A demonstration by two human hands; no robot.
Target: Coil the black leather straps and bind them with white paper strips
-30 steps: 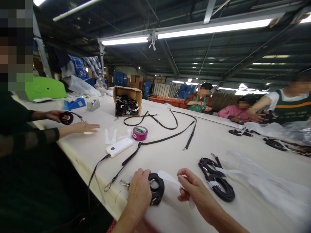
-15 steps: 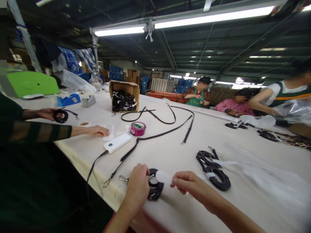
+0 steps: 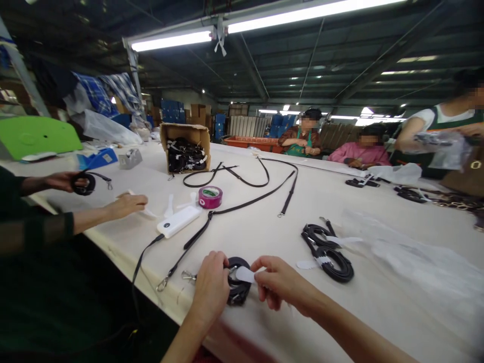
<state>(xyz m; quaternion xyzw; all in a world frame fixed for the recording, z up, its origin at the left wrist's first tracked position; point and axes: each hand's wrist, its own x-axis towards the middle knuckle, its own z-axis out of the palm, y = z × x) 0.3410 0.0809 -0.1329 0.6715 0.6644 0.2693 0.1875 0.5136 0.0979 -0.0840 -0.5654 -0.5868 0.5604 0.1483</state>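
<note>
Holds a coiled black strap (image 3: 239, 297) on the table's near side with the left hand (image 3: 212, 282), pinches a white tag (image 3: 245, 275) in the right hand (image 3: 278, 281), apparently banding, next needing careful threading.

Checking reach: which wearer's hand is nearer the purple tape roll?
Left. Left hand is on the near side of the purple tape roll; right hand is farther, also nearside, rightward.

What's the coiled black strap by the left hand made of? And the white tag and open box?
Black strap: maybe leather or imitation; smooth, with faint sheen. White tag: perhaps paper or thin plastic; flat, matte. Open box: probably cardboard; dull brown, stiff-looking walls.
</note>
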